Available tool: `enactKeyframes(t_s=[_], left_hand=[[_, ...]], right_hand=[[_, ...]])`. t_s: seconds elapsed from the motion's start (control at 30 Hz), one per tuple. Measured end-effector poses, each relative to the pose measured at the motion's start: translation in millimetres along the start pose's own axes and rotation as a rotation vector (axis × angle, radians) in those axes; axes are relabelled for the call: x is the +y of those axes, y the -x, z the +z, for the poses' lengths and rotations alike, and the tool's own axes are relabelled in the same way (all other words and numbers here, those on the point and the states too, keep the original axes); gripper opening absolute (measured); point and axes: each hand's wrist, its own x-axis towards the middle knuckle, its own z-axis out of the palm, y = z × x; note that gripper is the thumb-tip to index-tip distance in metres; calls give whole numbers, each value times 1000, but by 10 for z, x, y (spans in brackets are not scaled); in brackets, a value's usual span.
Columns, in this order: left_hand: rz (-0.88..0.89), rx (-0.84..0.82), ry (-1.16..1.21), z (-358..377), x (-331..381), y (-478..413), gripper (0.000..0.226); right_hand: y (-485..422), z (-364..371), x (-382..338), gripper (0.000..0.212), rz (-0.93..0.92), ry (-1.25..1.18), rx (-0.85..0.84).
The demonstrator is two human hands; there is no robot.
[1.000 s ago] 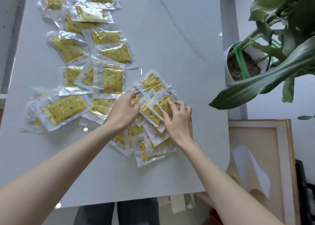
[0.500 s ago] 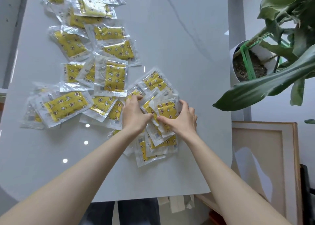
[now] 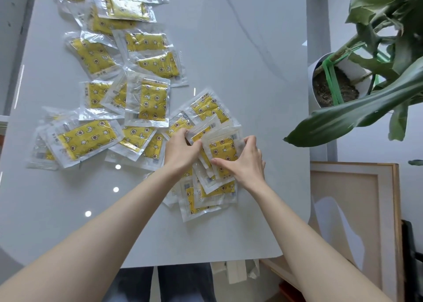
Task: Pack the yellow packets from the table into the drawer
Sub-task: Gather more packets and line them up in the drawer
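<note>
A pale, glossy surface (image 3: 251,72) fills the head view. Its right edge runs straight up the frame and its near edge ends in a rounded corner. Bare room lies open along the right side and across the near part, where two bare forearms reach in. Just past the right edge stands a white plant pot (image 3: 314,88), and a long green leaf (image 3: 348,116) hangs over the gap level with the hands. A framed panel (image 3: 354,210) leans lower down on the right.

Yellow packets (image 3: 146,102) in clear wrappers lie scattered in an overlapping band from the far left corner down to the middle. The farthest ones are cut off by the top of the frame. Many packets hide one another, and their print is too small to read. Several packets near the hands are covered by wrists and palms. Below the near edge, dark trouser legs (image 3: 160,285) show beside pale scraps that are hard to make out.

The left grip (image 3: 180,151) is curled over the left side of a gathered stack (image 3: 223,151) of packets, fingertips hooked on the wrapper edges. The right grip (image 3: 248,166) clasps the same stack from the right, thumb laid across the top packet and fingers wrapped round its far edge. The stack rests on more packets on the surface, near the right edge but apart from it.
</note>
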Motion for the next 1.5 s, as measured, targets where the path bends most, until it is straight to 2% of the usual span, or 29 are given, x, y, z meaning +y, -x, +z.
enactKeyframes(t_s=[0.13, 0.23, 0.33, 0.47, 0.63, 0.8, 1.0, 1.13, 1.23, 1.3, 1.4, 1.5], left_hand=[[-13, -54, 43, -28, 8, -13, 30], [-42, -76, 135, -36, 5, -3, 25], [-64, -61, 199, -41, -31, 13, 22], [-60, -33, 254, -168, 35, 132, 12], [-54, 17, 343, -535, 179, 463, 5], [-61, 76, 381, -1074, 269, 1007, 19], [-32, 142, 478, -1854, 475, 1717, 9], [-4, 180, 491, -2467, 413, 2002, 10], [6, 201, 517, -2949, 293, 2148, 9], [1, 185, 550, -3294, 175, 2242, 8], [-9, 111, 599, -3837, -37, 2383, 20], [-3, 12, 607, -4416, -248, 2516, 31]], right_hand=[[29, 9, 24, 85, 37, -141, -42], [81, 11, 55, 89, 81, -279, -26], [150, 16, 100, 74, 142, -353, -38], [284, -38, 103, 60, 213, -579, -150], [623, -263, -193, 38, 167, -708, -241], [1114, -587, -664, 36, 82, -774, -343], [1682, -912, -1298, 39, -20, -749, -396], [2066, -967, -1785, 32, -76, -786, -416], [2374, -884, -2158, 34, -102, -813, -416], [2600, -766, -2415, 35, -100, -839, -409], [2928, -516, -2806, 45, -86, -849, -400], [3257, -249, -3196, 33, -57, -899, -411]])
